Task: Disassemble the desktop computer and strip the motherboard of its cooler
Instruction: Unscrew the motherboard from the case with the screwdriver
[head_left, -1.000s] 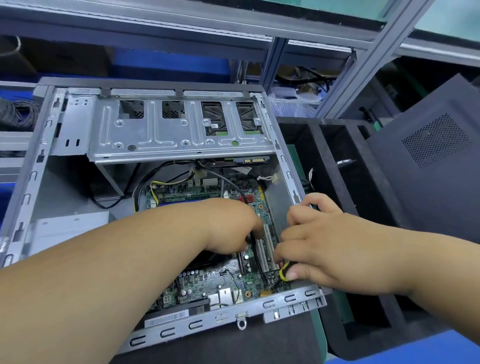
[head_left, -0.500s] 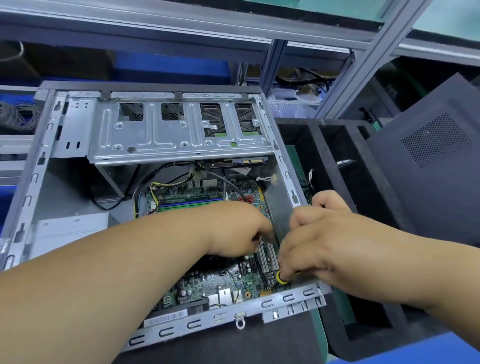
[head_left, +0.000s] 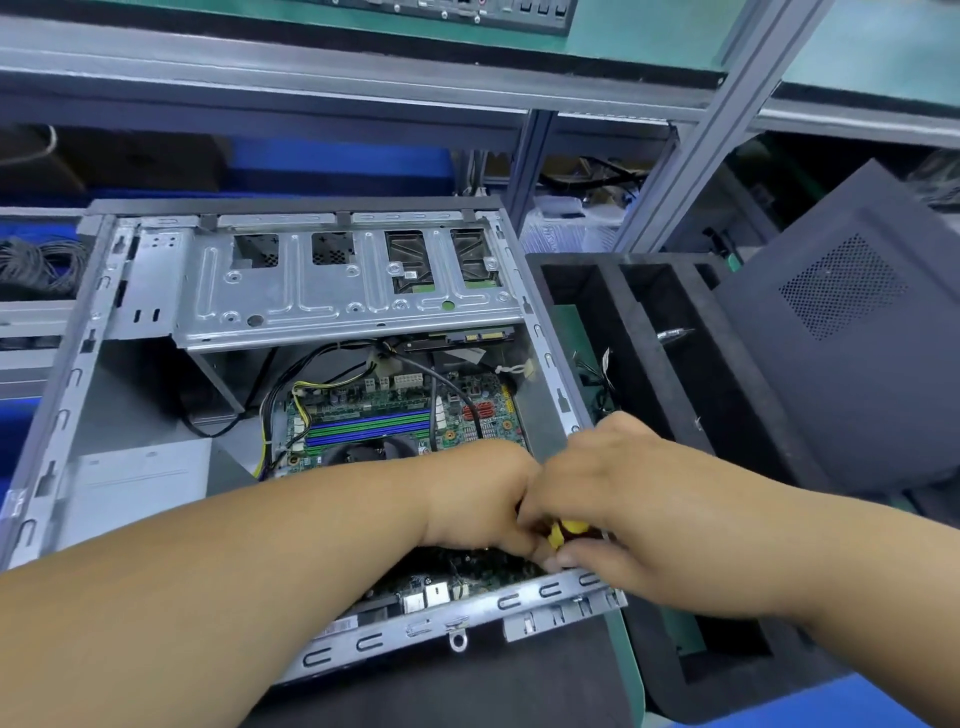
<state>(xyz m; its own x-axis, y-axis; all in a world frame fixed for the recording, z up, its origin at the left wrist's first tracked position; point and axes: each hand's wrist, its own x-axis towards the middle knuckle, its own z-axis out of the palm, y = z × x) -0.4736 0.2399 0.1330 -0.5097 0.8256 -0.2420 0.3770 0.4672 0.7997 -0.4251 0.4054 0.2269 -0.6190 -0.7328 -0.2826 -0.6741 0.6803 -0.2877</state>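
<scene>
An open grey metal desktop computer case (head_left: 291, 312) is lying at the centre of the view, its green motherboard (head_left: 415, 410) showing inside. At about five o'clock within the case, both hands are meeting over the board. The left hand (head_left: 478, 499) is curling its fingers downward; whether it is grasping anything cannot be told. The right hand (head_left: 623, 499), touching it, is pinching a small yellow and red object (head_left: 566, 531). A black foam tray (head_left: 649, 364) is sitting at three o'clock.
</scene>
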